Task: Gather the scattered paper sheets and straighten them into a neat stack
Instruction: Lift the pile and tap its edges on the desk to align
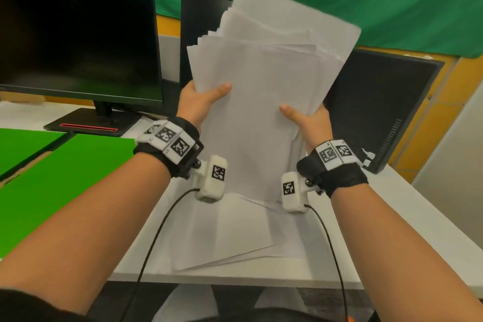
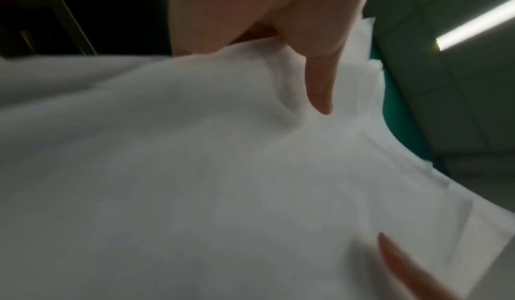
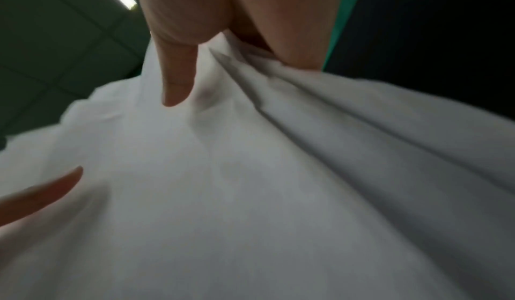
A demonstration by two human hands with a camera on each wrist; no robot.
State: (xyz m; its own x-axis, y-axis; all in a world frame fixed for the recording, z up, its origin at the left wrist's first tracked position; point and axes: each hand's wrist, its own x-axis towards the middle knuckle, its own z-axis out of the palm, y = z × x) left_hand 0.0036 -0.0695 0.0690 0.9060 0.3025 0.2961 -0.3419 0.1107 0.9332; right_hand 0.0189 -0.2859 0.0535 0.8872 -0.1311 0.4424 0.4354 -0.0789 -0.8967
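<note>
A thick bundle of white paper sheets [image 1: 264, 81] stands upright above the white desk [image 1: 366, 230], its top edges fanned and uneven. My left hand [image 1: 201, 98] grips the bundle's left edge, thumb across the front. My right hand [image 1: 307, 117] grips the right edge the same way. A few more sheets [image 1: 235, 232] lie flat and askew on the desk under the bundle. In the left wrist view the sheets [image 2: 195, 172] fill the frame under my thumb [image 2: 320, 84]. The right wrist view shows creased sheets [image 3: 278, 172] below my thumb [image 3: 178, 80]. The fingers behind the bundle are hidden.
A black monitor [image 1: 78, 42] on its stand sits at the back left. A second dark screen [image 1: 379, 102] stands behind the bundle to the right. Green sheeting [image 1: 60, 178] covers the surface on the left. Cables from the wrist cameras hang over the desk's near edge.
</note>
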